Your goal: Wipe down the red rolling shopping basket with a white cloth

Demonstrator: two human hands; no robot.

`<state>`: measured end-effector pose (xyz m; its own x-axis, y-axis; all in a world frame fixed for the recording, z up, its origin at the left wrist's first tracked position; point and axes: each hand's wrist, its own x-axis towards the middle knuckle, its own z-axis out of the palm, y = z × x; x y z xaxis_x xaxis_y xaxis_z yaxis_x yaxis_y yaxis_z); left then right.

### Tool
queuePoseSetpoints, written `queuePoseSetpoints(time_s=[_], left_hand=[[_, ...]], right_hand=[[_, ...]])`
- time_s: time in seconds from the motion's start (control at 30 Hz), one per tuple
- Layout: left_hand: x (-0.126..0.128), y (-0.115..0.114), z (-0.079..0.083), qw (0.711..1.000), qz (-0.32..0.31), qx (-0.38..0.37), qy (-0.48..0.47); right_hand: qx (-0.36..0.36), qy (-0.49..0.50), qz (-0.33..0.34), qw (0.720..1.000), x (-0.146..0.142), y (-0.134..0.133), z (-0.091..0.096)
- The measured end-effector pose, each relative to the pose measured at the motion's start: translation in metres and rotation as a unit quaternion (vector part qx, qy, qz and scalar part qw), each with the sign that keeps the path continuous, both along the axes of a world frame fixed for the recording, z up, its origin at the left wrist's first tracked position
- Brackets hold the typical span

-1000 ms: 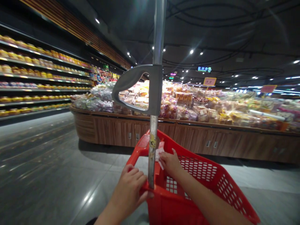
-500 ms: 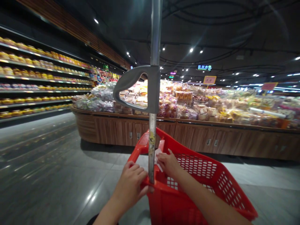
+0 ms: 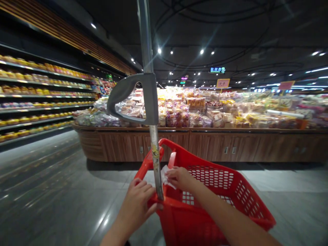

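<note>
A red plastic shopping basket point(image 3: 194, 218) with perforated sides stands in front of me. My left hand point(image 3: 139, 200) is closed around its near left rim, thumb below the edge. Just inside that rim, my right hand point(image 3: 180, 179) pinches a crumpled white tissue point(image 3: 164, 172) against the basket's red frame; its fingertips are partly hidden in the tissue. Between my hands rises a metal pole point(image 3: 155, 164) with worn yellow sticker remains. Higher up, the pole carries a grey plastic loop handle point(image 3: 150, 99). It leans slightly left.
Beyond the basket runs a wood-panelled display counter point(image 3: 164, 140) heaped with bagged baked goods point(image 3: 176, 109). Shelves point(image 3: 38, 94) of yellow-lidded jars line the left wall. Price signs point(image 3: 222, 83) stand over the counter. The floor point(image 3: 64, 191) is glossy grey tile.
The pole with its grey handle has shifted left in view and now tilts left. My right hand with the tissue has moved slightly left. The left hand keeps its grip on the rim.
</note>
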<state>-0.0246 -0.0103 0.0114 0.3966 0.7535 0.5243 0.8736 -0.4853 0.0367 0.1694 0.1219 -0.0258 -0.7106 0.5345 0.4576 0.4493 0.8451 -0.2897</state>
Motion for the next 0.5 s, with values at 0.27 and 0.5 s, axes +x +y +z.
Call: queuePoseSetpoints(time_s=[0.27, 0.5], left_hand=[[0.0, -0.001, 0.001, 1.0, 0.005, -0.003, 0.002], [-0.003, 0.001, -0.001, 0.998, -0.007, 0.021, 0.051]], right_hand=[[0.008, -0.004, -0.101, 0.995, 0.005, 0.05, 0.015], [0.012, -0.01, -0.077, 0.997, -0.001, 0.068, 0.016]])
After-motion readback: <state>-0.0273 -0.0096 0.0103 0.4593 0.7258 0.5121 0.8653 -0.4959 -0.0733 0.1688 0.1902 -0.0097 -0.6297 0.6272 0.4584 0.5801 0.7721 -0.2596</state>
